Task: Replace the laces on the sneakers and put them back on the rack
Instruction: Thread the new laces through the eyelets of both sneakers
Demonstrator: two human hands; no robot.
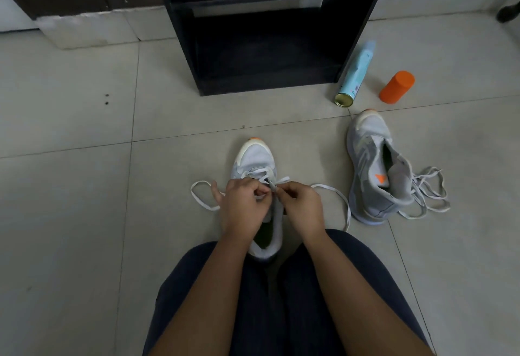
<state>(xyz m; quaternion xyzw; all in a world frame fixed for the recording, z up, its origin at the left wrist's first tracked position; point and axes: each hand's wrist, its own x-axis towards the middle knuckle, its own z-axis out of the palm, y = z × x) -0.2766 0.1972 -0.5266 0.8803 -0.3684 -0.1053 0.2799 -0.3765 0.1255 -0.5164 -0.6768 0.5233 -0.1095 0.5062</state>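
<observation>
Sneaker [254, 158] on floor between my knees; left hand [243, 203], right hand [301, 203], each grip pinching lace [282, 180] over eyelets. Risk: loose tails snag under my wrists, pull lacing uneven.

There were two sneakers, middle sneaker [254, 158] and side sneaker [368, 144]; two laces, threaded lace [348, 210] and loose lace [437, 209]; one spray can [356, 74], one orange cylinder [396, 86], one rack [267, 84].

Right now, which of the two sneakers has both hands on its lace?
The sneaker directly in front of the person: the left hand and right hand both pinch its lace. The other sneaker, off to the right, lies untouched.
</observation>
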